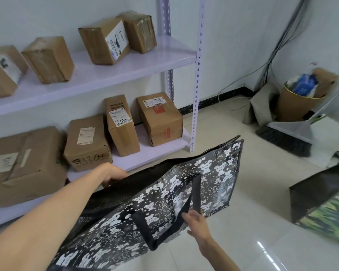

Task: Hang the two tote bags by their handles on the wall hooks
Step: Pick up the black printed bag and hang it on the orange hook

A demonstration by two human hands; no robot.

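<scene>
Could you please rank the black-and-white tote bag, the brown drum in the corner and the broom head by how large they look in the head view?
1. Black-and-white tote bag, largest, though closest to the camera.
2. Brown drum.
3. Broom head, close to the drum in apparent size, so the order is unsure.

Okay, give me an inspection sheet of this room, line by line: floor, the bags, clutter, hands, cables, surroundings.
Surface: pale tiled floor, glossy, with light glare.
Job's things: black-and-white patterned tote bag held up off the floor, handle hanging loose; second bag, green-patterned, standing at the right. No wall hooks seen.
Clutter: cardboard parcels on the white shelves; broom and dustpan on the floor; round cardboard bin stuffed with packaging.
Hands: left hand grips the tote's top edge; right hand has its fingers at the handle, grip unclear.
Cables: bundle running down the corner wall.
Surroundings: white walls, dark skirting.
</scene>
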